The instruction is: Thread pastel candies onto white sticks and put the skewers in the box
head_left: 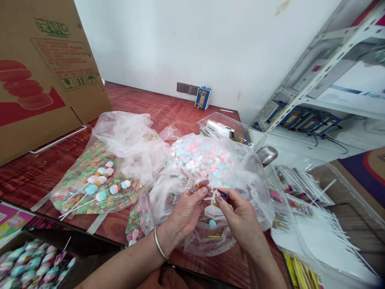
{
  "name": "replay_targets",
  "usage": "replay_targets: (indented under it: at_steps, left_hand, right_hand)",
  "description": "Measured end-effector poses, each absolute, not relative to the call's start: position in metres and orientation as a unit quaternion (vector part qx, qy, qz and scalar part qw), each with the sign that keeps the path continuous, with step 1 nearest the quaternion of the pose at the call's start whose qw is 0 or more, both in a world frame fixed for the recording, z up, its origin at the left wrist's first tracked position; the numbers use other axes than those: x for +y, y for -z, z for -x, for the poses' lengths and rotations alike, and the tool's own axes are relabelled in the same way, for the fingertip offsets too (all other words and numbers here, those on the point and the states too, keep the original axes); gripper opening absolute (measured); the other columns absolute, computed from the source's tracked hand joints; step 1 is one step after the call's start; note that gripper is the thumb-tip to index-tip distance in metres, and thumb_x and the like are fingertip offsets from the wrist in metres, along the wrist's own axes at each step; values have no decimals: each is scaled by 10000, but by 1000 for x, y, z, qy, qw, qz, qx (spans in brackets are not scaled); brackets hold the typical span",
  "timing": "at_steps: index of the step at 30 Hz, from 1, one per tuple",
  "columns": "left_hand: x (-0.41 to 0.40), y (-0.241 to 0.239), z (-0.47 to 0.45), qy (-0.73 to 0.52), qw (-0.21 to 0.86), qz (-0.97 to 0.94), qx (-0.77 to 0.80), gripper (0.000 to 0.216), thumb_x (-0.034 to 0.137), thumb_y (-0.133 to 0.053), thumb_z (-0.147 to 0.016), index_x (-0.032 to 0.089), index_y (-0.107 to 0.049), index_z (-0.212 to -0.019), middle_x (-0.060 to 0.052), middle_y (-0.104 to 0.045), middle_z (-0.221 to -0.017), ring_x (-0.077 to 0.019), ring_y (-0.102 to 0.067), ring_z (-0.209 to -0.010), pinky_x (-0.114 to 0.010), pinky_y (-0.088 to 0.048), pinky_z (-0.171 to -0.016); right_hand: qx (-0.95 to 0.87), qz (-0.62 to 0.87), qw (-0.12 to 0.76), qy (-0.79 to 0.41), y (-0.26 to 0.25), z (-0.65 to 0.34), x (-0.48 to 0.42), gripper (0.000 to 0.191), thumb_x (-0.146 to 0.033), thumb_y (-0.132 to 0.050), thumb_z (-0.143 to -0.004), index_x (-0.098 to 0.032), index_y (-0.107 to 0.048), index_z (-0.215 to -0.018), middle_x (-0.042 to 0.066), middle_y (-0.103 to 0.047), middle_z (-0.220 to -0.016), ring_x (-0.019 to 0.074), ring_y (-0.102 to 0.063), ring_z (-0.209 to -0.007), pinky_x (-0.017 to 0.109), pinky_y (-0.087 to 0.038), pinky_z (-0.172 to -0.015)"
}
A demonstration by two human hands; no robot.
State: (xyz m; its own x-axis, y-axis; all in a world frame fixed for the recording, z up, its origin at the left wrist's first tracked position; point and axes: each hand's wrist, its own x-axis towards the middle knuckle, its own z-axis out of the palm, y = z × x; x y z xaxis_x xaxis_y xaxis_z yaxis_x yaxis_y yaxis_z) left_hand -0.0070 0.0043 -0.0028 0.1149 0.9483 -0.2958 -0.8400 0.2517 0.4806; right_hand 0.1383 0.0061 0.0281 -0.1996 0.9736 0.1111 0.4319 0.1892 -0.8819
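My right hand [240, 212] pinches a small printed card [219, 196], white, red and dark blue, between thumb and fingers. Close beside it, my left hand [188, 212], with a bangle on the wrist, has its fingers curled together; what lies in them is hidden. Both hands are over a large clear plastic bag [252, 200] of pink, blue and white marshmallows [204, 154]. Small printed labels [173, 198] show beside my left hand. A single blue marshmallow [212, 223] lies below the hands. Several marshmallow sticks [100, 196] rest on a bag of ring-shaped candies [72, 180] to the left.
A large cardboard box [45, 116] stands at the left on the red wooden table [135, 96]. Behind the marshmallows is a clear bin [237, 124], with a metal scoop [266, 154] nearby. White sticks [315, 228] fill a right-hand tray. Wrapped marshmallow sticks [33, 261] sit lower left.
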Motion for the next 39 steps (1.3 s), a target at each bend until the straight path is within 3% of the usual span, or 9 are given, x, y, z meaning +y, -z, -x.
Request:
replay_targets:
  at_steps: [6, 13, 16, 21, 26, 29, 31, 33, 39]
  left_hand:
    - [4, 1, 3, -628, 686, -99, 354, 348, 297, -922, -520, 117, -648, -638, 12, -608, -579, -80, -538, -530, -206, -440, -546]
    - [3, 18, 1, -585, 755, -19, 295, 352, 252, -878, -631, 136, -552, -693, 74, -490, -552, -33, -410, -443, -165, -369, -446]
    - [6, 22, 3, -576, 768, 46, 278, 327, 205, -841, -690, 144, -521, -705, 86, -436, -536, -29, -377, -428, -157, -347, -428]
    - [10, 24, 5, -558, 787, 76, 254, 294, 227, -783, -771, 146, -508, -707, 77, -423, -546, -32, -388, -444, -159, -357, -443]
    - [0, 15, 1, -594, 754, 24, 279, 342, 224, -883, -618, 145, -591, -780, 52, -546, -612, -62, -501, -518, -178, -398, -484]
    - [-6, -1, 20, -619, 734, -24, 279, 367, 258, -906, -576, 135, -610, -756, 37, -573, -636, -62, -513, -533, -169, -362, -459]
    - [-12, -18, 53, -659, 695, -32, 288, 378, 283, -916, -562, 134, -617, -741, 34, -584, -646, -52, -499, -523, -162, -360, -461]
    - [-25, -38, 100, -724, 619, -28, 302, 389, 281, -930, -531, 144, -626, -732, 35, -610, -667, -55, -513, -536, -167, -405, -497]
    - [-94, -80, 241, -899, 313, -95, 292, 340, 249, -916, -565, 180, -606, -685, 51, -620, -671, -62, -518, -542, -153, -429, -481]
  right_hand:
    - [-670, 576, 362, -297, -19, -132, -7, 318, -423, -498, -950, -212, -523, -714, -26, -547, -631, 150, -489, -607, 254, -357, -583]
    - [-696, 587, 372, -182, -10, -126, -20, 484, -468, -404, -997, -213, -448, -588, -21, -481, -532, 161, -451, -575, 273, -311, -587]
    - [-662, 587, 421, -199, -14, -126, -30, 453, -436, -335, -1028, -214, -570, -711, 1, -566, -634, 181, -534, -659, 282, -376, -628]
    - [-693, 514, 492, -117, -16, -121, -41, 339, -406, -379, -1018, -215, -624, -1155, 90, -590, -1106, 235, -560, -1044, 381, -444, -894]
    - [-735, 490, 453, -119, -16, -116, -45, 320, -369, -419, -1009, -211, -649, -1164, 109, -598, -1201, 259, -562, -1122, 434, -442, -946]
    - [-694, 475, 526, -127, -28, -107, -51, 296, -374, -432, -993, -218, -684, -1015, 109, -629, -1165, 279, -573, -1120, 473, -411, -982]
    - [-632, 485, 582, -166, -38, -93, -53, 258, -378, -474, -971, -227, -680, -937, 99, -653, -1106, 282, -592, -1096, 484, -401, -1001]
    - [-593, 508, 564, -267, -43, -68, -53, 242, -416, -537, -938, -231, -693, -937, 75, -684, -1022, 264, -624, -1021, 443, -434, -966]
    - [-365, 322, 240, -840, -5, 73, -60, 355, -430, -655, -850, -187, -673, -1108, 79, -724, -1005, 161, -681, -718, 276, -519, -625]
